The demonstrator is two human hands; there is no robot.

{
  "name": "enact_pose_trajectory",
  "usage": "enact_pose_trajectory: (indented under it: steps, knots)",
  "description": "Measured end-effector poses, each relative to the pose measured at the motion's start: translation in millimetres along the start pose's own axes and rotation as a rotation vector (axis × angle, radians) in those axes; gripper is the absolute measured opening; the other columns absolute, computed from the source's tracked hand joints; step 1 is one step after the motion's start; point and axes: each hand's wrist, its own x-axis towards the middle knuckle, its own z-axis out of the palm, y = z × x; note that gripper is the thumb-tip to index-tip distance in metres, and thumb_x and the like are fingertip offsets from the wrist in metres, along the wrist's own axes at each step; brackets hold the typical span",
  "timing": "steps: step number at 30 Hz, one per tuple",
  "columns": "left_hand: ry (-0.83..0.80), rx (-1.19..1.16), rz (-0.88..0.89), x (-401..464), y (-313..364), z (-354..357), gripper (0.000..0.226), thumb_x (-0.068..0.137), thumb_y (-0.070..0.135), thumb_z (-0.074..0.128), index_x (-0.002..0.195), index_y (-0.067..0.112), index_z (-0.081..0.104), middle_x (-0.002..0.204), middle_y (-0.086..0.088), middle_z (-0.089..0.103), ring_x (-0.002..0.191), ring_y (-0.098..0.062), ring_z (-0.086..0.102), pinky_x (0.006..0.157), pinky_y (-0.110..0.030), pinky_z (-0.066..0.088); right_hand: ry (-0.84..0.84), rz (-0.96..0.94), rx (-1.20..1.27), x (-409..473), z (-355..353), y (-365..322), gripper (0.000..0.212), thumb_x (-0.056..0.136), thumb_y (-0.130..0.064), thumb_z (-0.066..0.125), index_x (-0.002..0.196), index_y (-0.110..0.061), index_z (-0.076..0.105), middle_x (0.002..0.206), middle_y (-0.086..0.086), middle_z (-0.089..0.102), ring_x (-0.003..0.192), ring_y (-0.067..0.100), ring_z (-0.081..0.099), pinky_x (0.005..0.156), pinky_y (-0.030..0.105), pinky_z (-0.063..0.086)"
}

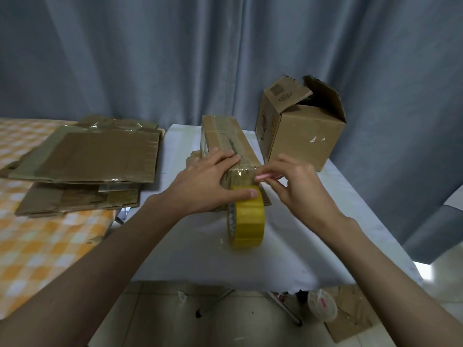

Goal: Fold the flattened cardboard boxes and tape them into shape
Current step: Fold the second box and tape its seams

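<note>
We see the long box lying on the white table, its near end hidden by both hands. The left hand lies spread over that end, thumb on the yellow tape roll standing just in front. The right hand pinches something pink, perhaps a small cutter, at the box's corner. Flattened boxes are stacked left of it.

Matt cardboard box, glossy tape roll
</note>
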Motion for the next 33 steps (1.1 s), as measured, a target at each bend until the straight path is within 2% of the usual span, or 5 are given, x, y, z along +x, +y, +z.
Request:
enact_pose_trajectory:
  steps: [9, 13, 20, 26, 33]
  knots:
    - [-0.018, -0.012, -0.014, 0, 0, -1, 0.116, 0.055, 0.101, 0.03, 0.154, 0.041, 0.019, 0.16, 0.021, 0.016, 0.151, -0.012, 0.007, 0.117, -0.053, 0.026, -0.216, 0.557, -0.289, -41, 6, 59, 0.023, 0.083, -0.003, 0.07, 0.087, -0.016, 0.05, 0.091, 0.002, 0.046, 0.079, 0.025, 0.054, 0.068, 0.038, 0.049]
    - [-0.022, 0.002, -0.012, 0, 0, -1, 0.113, 0.058, 0.1, 0.033, 0.154, 0.041, 0.019, 0.159, 0.019, 0.017, 0.149, -0.014, 0.012, 0.115, -0.053, 0.028, -0.25, 0.673, -0.074, -35, 13, 48, 0.032, 0.074, -0.03, 0.087, 0.095, -0.021, 0.064, 0.095, 0.001, 0.049, 0.083, 0.015, 0.05, 0.07, 0.026, 0.039]
    - [0.012, 0.02, 0.013, 1, 1, -1, 0.114, 0.059, 0.098, 0.031, 0.154, 0.037, 0.022, 0.159, 0.02, 0.018, 0.149, -0.011, 0.016, 0.114, -0.053, 0.031, -0.098, 0.915, 0.917, -7, 23, -19, 0.035, 0.092, -0.04, 0.068, 0.103, -0.007, 0.075, 0.082, 0.009, 0.065, 0.067, 0.015, 0.063, 0.051, 0.02, 0.051]
    - [0.055, 0.064, 0.053, 2, -1, 0, 0.109, 0.063, 0.099, 0.025, 0.152, 0.036, 0.03, 0.155, 0.016, 0.029, 0.142, -0.011, 0.028, 0.112, -0.045, 0.033, -0.148, 1.088, 1.106, 8, 31, -27, 0.015, 0.086, -0.021, 0.074, 0.098, -0.012, 0.076, 0.09, 0.009, 0.065, 0.08, 0.019, 0.061, 0.055, 0.024, 0.056]
    - [0.237, 0.125, 0.198, 29, -11, -2, 0.047, 0.088, 0.067, 0.042, 0.109, 0.029, 0.059, 0.106, 0.011, 0.041, 0.099, -0.015, 0.035, 0.082, -0.034, 0.029, -0.076, 1.166, 1.21, 10, 35, -23, 0.008, 0.081, -0.011, 0.078, 0.087, -0.011, 0.073, 0.087, 0.012, 0.063, 0.07, 0.02, 0.064, 0.059, 0.03, 0.059]
